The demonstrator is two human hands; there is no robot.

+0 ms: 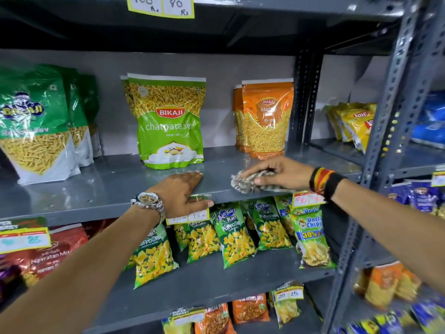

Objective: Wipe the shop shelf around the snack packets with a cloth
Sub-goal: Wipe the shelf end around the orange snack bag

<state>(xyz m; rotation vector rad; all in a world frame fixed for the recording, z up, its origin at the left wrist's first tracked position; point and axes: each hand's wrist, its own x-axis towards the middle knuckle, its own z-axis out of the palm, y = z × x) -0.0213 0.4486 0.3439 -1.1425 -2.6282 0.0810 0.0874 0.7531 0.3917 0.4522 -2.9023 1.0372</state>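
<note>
A grey metal shelf (101,186) carries standing snack packets: dark green ones (36,121) at the left, a light green Bikaji packet (168,121) in the middle, orange ones (265,119) at the right. My right hand (281,173) presses a crumpled striped brown-and-white cloth (248,183) onto the shelf's front part, just before the orange packets. My left hand (183,192) lies flat over the shelf's front edge, fingers on top, thumb down on the lip, in front of the light green packet.
Below hang price labels (187,216) and rows of green puffcorn packets (231,235). A perforated upright post (382,145) stands at the right, with yellow chip bags (354,124) on the neighbouring rack. Another shelf sits close overhead.
</note>
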